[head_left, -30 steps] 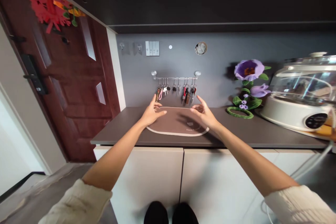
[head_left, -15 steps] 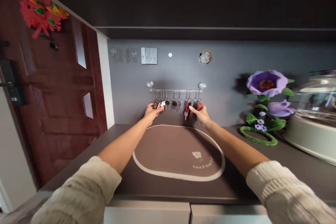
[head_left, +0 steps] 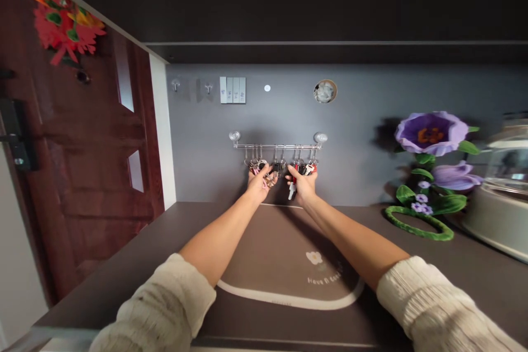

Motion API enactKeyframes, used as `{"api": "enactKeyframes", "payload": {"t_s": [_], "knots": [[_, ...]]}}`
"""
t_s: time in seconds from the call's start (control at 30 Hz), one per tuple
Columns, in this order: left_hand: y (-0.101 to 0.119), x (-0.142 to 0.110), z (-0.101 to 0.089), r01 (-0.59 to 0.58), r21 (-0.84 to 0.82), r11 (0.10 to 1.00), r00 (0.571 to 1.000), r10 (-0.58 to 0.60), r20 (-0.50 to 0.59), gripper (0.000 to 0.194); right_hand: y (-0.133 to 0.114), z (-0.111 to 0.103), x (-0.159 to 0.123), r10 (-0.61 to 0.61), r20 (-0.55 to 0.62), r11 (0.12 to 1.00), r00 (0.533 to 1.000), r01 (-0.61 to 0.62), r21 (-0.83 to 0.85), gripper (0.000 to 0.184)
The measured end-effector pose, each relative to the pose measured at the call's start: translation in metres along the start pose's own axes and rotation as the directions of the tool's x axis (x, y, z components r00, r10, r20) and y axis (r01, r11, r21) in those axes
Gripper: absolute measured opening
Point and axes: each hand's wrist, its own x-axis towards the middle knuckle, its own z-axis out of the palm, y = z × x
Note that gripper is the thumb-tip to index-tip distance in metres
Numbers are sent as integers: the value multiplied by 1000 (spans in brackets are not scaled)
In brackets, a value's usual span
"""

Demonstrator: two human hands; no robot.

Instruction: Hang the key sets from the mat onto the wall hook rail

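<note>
A chrome hook rail (head_left: 276, 146) is fixed to the grey wall above the counter, with several bunches of keys (head_left: 278, 166) hanging from it. My left hand (head_left: 259, 186) reaches up under the left bunches, fingers curled round some of the keys. My right hand (head_left: 303, 186) is just beside it, fingers closed on the right-hand keys, among them one with a red tag and a white one hanging below. Both arms wear cream knitted sleeves. Under the arms a brown oval mat (head_left: 284, 253) with a white border lies on the dark counter.
A dark wooden door (head_left: 74, 165) with a red paper decoration stands at the left. Purple fabric flowers (head_left: 431, 165) and a white cooker with a glass lid (head_left: 501, 198) sit on the counter at the right. Light switches (head_left: 232, 89) and small hooks are on the wall above the rail.
I have stepped close to the counter. Both hands rose from over the mat to the key rail, then drew together toward its middle, closing on the hanging keys.
</note>
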Motion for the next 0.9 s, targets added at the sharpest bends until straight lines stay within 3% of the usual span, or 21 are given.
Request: {"api": "enactKeyframes", "payload": {"t_s": [0.1, 0.3, 0.53, 0.67, 0.9], "knots": [[5, -2, 1, 30, -11, 999, 999, -31, -10, 26, -10, -1, -6, 73, 9, 996, 997, -73, -42, 53], [24, -7, 9, 128, -133, 983, 991, -133, -27, 5, -30, -4, -5, 4, 32, 997, 999, -6, 73, 39], [34, -10, 29, 182, -218, 959, 981, -192, -27, 9, -48, 1, -3, -8, -35, 998, 999, 11, 70, 37], [43, -8, 43, 172, -241, 955, 975, -201, -98, 15, -54, 5, 1, -64, -55, 998, 996, 64, 5, 39], [65, 0, 67, 166, -112, 980, 963, -186, -196, 17, -75, 12, 23, -67, -10, 994, 998, 65, -89, 34]]}}
